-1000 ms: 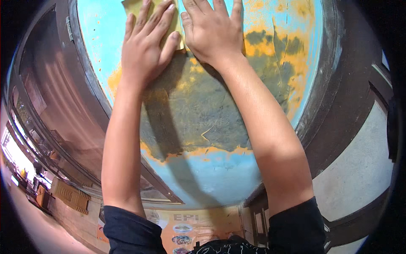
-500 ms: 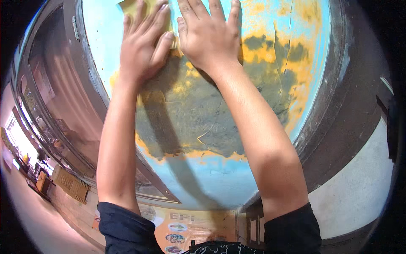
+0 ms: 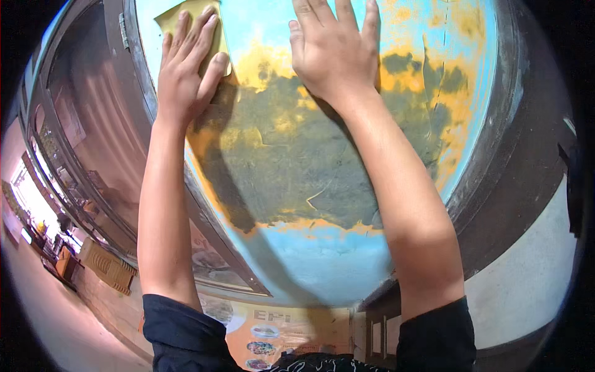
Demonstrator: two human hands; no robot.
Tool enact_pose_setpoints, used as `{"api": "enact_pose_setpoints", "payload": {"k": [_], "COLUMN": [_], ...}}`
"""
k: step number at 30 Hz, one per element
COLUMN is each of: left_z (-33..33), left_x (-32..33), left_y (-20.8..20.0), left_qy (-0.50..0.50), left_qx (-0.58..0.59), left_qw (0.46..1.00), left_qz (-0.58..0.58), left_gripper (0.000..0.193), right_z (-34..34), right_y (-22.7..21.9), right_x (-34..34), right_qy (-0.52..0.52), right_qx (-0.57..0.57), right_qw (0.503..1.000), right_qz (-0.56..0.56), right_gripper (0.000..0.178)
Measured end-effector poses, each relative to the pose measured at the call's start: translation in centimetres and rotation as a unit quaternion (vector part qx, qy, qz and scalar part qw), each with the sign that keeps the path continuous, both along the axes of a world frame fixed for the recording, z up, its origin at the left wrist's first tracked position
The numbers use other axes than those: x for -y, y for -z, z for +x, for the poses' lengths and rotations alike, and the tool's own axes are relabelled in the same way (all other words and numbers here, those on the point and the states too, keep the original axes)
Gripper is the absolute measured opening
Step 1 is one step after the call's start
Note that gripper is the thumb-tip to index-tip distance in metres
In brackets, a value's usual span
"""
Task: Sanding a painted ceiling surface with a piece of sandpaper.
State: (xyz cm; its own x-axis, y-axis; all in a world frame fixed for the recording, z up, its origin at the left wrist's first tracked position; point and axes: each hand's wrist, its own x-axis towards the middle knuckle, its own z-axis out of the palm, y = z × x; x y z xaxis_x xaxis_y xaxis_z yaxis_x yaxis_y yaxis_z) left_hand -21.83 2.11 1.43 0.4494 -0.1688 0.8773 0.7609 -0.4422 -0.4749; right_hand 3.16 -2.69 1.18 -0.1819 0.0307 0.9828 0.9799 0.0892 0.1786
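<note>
Yellow-tan and paper-like, the thin, straight-edged sheet (image 3: 168,20) lies at the upper left of the flat turquoise panel with orange and grey patches (image 3: 291,164). The bare left hand (image 3: 186,80) covers it, fingers extended, pressing rather than pinching. It looks light, pliable and easily creased; a flat palm or its free corner should suit. At the panel's upper middle, the bare right hand (image 3: 338,59) spreads flat, apparently holding nothing.

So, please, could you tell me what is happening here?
A person's left hand lies flat over a yellowish sheet on a turquoise panel. The right hand appears to rest, fingers spread, on the same panel, without a sheet. A rough grey-and-orange patch covers much of it.
</note>
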Motion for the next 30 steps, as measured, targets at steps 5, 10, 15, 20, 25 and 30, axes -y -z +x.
{"api": "enact_pose_setpoints", "payload": {"k": [5, 10, 15, 20, 25, 30], "left_z": [-0.5, -1.3, -0.5, 1.1, -1.1, -3.8], "left_x": [-0.6, 0.0, -0.2, 1.6, 1.7, 2.3], "left_y": [0.3, 0.5, 0.9, 0.7, 0.1, -0.2], "left_qy": [0.03, 0.027, 0.009, 0.01, -0.005, -0.013], "left_qx": [0.021, 0.01, 0.034, 0.018, 0.006, 0.001], "left_qw": [0.999, 1.0, 0.999, 0.997, 0.992, 0.992], "left_qz": [0.023, 0.0, 0.017, -0.075, -0.129, -0.126], "left_gripper": [0.054, 0.055, 0.055, 0.059, 0.059, 0.057], "right_z": [-1.0, -8.1, -8.7, -8.5, -9.2, -8.4], "right_y": [0.4, -0.6, -0.2, -0.1, -0.8, -0.1], "right_x": [-2.0, 0.3, -0.1, -0.4, 1.3, -0.1], "right_qy": [0.029, 0.043, 0.025, 0.054, 0.02, 0.077], "right_qx": [0.008, -0.003, -0.016, -0.015, -0.055, -0.017], "right_qw": [0.998, 0.994, 0.997, 0.997, 0.988, 0.997], "right_qz": [0.061, -0.099, -0.064, -0.047, -0.14, -0.025], "right_gripper": [0.059, 0.06, 0.059, 0.058, 0.058, 0.059]}}
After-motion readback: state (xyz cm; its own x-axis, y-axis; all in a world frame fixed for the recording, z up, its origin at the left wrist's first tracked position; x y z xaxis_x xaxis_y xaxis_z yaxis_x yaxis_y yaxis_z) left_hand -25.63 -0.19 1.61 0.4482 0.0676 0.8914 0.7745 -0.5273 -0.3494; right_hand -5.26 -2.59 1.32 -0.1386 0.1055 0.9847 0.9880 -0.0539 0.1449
